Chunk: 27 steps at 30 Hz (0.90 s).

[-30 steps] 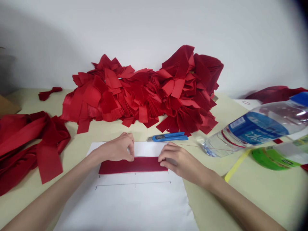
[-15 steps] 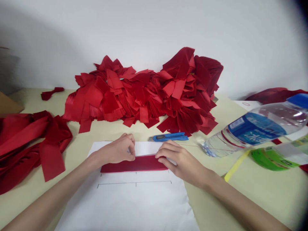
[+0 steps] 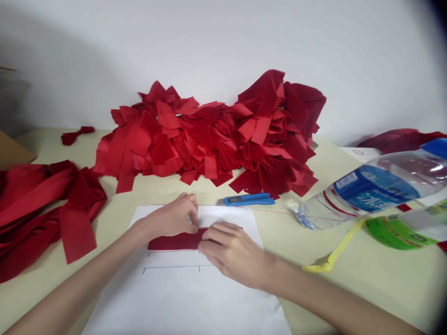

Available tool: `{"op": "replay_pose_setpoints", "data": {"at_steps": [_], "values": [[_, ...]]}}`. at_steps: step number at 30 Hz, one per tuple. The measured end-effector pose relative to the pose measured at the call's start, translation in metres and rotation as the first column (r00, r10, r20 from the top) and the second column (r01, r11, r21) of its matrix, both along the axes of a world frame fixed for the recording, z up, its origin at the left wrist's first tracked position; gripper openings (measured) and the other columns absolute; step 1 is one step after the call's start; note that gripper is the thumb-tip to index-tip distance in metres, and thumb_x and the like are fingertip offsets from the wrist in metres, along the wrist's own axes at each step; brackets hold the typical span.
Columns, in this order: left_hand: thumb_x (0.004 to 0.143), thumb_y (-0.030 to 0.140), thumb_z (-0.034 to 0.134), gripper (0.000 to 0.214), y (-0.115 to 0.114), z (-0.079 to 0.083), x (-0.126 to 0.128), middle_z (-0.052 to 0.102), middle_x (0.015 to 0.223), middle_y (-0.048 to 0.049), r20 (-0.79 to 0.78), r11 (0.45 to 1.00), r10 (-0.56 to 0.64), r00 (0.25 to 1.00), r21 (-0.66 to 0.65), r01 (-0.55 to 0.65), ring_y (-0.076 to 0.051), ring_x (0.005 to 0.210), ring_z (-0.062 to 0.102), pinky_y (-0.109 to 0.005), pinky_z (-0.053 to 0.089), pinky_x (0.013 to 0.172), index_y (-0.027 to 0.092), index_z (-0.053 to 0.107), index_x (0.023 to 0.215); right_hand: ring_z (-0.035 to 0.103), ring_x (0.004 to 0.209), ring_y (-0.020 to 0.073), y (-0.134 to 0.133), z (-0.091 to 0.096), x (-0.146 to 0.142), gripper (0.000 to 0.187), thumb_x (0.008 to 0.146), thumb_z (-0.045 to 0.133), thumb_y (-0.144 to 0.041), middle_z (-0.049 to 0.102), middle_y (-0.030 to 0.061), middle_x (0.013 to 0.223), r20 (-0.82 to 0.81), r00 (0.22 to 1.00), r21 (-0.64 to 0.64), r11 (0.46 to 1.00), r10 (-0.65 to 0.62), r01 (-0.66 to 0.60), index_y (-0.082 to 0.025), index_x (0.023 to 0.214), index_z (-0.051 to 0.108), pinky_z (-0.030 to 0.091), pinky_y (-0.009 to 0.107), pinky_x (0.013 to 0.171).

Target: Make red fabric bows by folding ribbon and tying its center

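A dark red fabric strip (image 3: 172,242) lies flat on a white paper sheet (image 3: 213,298), its right half hidden under my right hand (image 3: 232,255). That hand presses down on the strip with its fingers together. My left hand (image 3: 171,217) rests just above the strip, its curled fingertips at the strip's upper edge. Thin black ruled lines (image 3: 171,268) are drawn on the paper below the strip.
A large heap of cut red fabric pieces (image 3: 209,139) stands against the wall. A blue utility knife (image 3: 248,200) lies in front of it. Loose red fabric (image 3: 45,209) is at left; a plastic water bottle (image 3: 363,190), green tape (image 3: 394,233) and a yellow strip (image 3: 330,257) are at right.
My right hand has slid left and toward me, now covering the strip's right half. The yellow strip at right has shifted and curls lower on the table.
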<state>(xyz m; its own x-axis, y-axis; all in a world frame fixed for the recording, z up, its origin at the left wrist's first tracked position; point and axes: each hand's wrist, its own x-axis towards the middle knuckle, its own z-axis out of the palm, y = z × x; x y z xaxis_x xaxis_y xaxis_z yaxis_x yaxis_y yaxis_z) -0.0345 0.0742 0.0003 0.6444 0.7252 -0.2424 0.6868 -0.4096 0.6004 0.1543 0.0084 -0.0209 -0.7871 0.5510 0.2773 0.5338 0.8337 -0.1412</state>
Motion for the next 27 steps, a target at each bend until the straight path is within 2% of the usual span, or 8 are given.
{"op": "replay_pose_setpoints", "data": {"at_steps": [5,10,16,20,24,27], "values": [[0.066,0.023,0.060,0.007,-0.002,0.001,0.002,0.050,0.085,-0.0010,-0.009,1.000,0.017,1.000,0.020,-0.017,-0.021,0.091,0.047,-0.032,0.039,0.078,0.022,0.066,0.064,0.046,0.070,0.0143,-0.003,-0.007,-0.003,0.018,0.087,0.048,-0.012,0.055,0.0024,0.073,-0.009,1.000,0.078,0.997,-0.002,0.003,-0.015,0.072,0.057,0.037,0.028,0.065],[0.067,0.026,0.061,0.008,0.002,0.008,-0.002,0.053,0.087,-0.0011,-0.020,0.999,0.013,1.000,0.037,-0.012,-0.020,0.089,0.049,-0.030,0.039,0.075,0.023,0.068,0.064,0.047,0.073,0.0156,-0.006,-0.015,-0.004,0.015,0.086,0.047,-0.008,0.054,0.0034,0.076,0.077,0.996,0.150,0.988,0.035,-0.046,-0.014,0.075,0.056,0.038,0.029,0.068],[0.072,0.025,0.055,0.015,0.002,0.014,-0.002,0.054,0.086,-0.0010,-0.032,0.997,0.015,0.999,0.073,-0.013,-0.020,0.087,0.048,-0.030,0.039,0.074,0.025,0.069,0.065,0.046,0.075,0.0169,-0.009,-0.013,-0.002,0.014,0.086,0.050,-0.015,0.053,0.0033,0.072,0.031,0.999,0.154,0.987,0.040,-0.044,-0.013,0.076,0.059,0.040,0.030,0.071],[0.071,0.023,0.058,0.012,-0.009,0.011,0.005,0.052,0.084,-0.0020,-0.034,0.995,0.031,0.999,0.094,-0.028,-0.021,0.088,0.046,-0.032,0.039,0.075,0.021,0.063,0.060,0.047,0.076,0.0174,-0.009,-0.014,-0.002,0.012,0.085,0.052,-0.016,0.054,0.0030,0.075,0.009,0.999,0.166,0.985,0.051,-0.052,-0.013,0.077,0.061,0.041,0.030,0.071],[0.071,0.018,0.055,0.008,-0.014,0.006,0.006,0.051,0.084,-0.0024,-0.037,0.996,0.033,0.999,0.088,-0.030,-0.021,0.086,0.045,-0.033,0.039,0.075,0.019,0.056,0.063,0.047,0.075,0.0172,-0.010,-0.014,-0.002,0.014,0.085,0.051,-0.016,0.056,0.0032,0.075,0.011,0.998,0.186,0.980,0.068,-0.069,-0.013,0.075,0.061,0.041,0.030,0.069],[0.073,0.016,0.051,0.009,-0.015,0.003,0.003,0.050,0.086,-0.0017,-0.031,0.998,0.009,0.999,0.065,-0.007,-0.020,0.088,0.044,-0.033,0.040,0.075,0.019,0.052,0.065,0.049,0.074,0.0159,-0.007,-0.007,-0.002,0.021,0.089,0.049,-0.021,0.058,0.0028,0.072,0.005,0.998,0.098,0.994,0.055,-0.055,-0.014,0.073,0.062,0.041,0.029,0.071]]}}
